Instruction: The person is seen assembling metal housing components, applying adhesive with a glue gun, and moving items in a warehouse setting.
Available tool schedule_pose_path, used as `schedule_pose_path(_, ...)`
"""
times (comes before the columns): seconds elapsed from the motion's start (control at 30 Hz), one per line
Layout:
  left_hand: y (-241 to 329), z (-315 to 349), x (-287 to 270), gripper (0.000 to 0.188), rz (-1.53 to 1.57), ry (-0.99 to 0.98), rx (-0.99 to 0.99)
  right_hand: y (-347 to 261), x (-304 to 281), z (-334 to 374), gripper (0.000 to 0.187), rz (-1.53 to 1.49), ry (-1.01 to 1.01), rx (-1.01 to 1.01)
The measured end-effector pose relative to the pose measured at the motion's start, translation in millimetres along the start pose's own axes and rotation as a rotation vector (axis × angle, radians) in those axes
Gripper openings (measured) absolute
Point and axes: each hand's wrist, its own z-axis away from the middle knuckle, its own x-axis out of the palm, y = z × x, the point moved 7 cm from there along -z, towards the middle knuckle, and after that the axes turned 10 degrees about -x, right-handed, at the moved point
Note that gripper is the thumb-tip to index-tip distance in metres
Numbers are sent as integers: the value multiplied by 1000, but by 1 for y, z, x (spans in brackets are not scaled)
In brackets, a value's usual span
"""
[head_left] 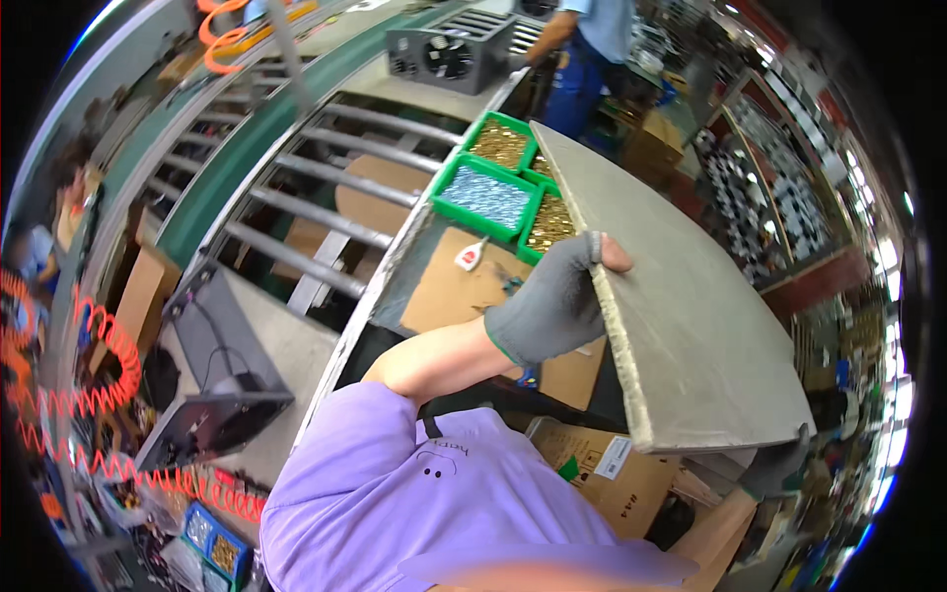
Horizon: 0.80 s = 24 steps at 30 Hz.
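Observation:
A large flat grey board (691, 316) with a rough, pale edge is tilted up in front of me to the right. My left hand (554, 301), in a dark grey glove with the thumb tip bare, is closed on its left edge. At the board's lower right corner my right hand (777, 464), gloved too, grips the rim; most of its fingers are hidden behind the board. Left of the board, green bins hold small metal parts: silvery ones in one bin (487, 229), brassy ones in another (497, 118). The board covers part of the bins.
Left of the bins runs a roller conveyor (326, 197). A black panel with a fan (222, 424) stands left, near coiled orange hoses (118, 345). A grey case with a fan (449, 57) sits at the far end, beside a person in blue (582, 59). Below the board is a cardboard box (592, 474).

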Motion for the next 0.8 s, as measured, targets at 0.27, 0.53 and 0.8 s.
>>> schedule_pose_path(0.27,53,182,-128,67,262,90,368,53,262,62,59,-79,-486,69)
schedule_pose_path(0.53,76,274,-258,72,476,219,685,199,479,168,33,-335,-901,425)
schedule_pose_path(0.8,93,288,-349,61,489,581,825,350,588,263,49,-191,-1014,743)
